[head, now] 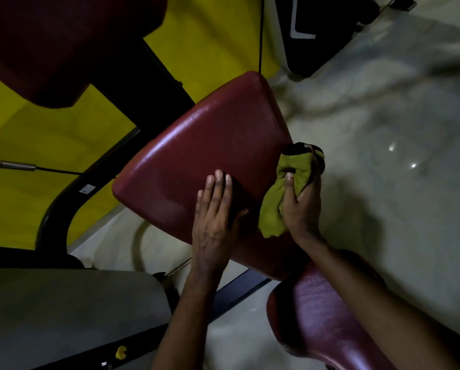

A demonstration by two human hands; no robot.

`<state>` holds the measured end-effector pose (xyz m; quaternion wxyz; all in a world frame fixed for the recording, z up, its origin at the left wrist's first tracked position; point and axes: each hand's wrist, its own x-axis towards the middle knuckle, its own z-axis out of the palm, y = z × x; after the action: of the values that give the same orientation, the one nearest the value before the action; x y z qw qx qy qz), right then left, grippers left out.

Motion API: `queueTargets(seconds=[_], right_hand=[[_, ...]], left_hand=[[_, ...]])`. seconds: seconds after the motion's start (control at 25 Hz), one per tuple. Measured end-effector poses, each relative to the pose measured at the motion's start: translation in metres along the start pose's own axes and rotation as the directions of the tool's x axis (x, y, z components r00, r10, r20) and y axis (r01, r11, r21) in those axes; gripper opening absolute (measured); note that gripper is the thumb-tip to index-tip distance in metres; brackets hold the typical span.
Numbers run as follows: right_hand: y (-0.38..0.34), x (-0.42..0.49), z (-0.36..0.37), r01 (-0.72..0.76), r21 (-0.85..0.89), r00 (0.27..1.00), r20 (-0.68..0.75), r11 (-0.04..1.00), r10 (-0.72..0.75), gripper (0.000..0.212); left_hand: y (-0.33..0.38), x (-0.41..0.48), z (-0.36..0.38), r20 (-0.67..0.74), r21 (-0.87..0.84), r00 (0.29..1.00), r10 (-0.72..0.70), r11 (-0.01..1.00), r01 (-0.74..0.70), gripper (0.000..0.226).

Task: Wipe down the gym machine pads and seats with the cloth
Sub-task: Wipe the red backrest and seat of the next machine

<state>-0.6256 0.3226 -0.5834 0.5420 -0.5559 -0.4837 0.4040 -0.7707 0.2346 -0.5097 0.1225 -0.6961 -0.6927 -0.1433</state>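
A dark red padded seat [196,156] of the gym machine fills the middle of the view. My left hand [212,222] rests flat on its near part, fingers straight. My right hand [301,206] grips a green cloth [282,193] against the seat's right edge, where a small black part [295,148] shows just above the cloth. A second dark red pad [322,324] lies below my right forearm. A third red pad [49,44] hangs at the top left.
Black frame tubes [55,217] and a cable with a metal fitting [9,164] run along the left before a yellow wall [36,145]. A grey panel [63,311] sits at the lower left. Pale glossy floor [383,156] spreads on the right; another black machine [317,36] stands at the top.
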Motion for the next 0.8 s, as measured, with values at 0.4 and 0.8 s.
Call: queueTargets(seconds=[0.4,0.8], right_hand=[[0.085,-0.036,-0.022,-0.341,-0.114,0.934,0.075,0.933,0.350,0.054],[0.123,-0.030,-0.022,-0.605,-0.138,0.792,-0.004,0.784,0.611,0.033]], left_hand=[[0.024,-0.017,0.028,0.018,0.056,0.999,-0.048,0.997,0.047,0.071],[0.018,-0.058,0.061,0.051,0.105,0.997,-0.061,0.993,0.055,0.080]])
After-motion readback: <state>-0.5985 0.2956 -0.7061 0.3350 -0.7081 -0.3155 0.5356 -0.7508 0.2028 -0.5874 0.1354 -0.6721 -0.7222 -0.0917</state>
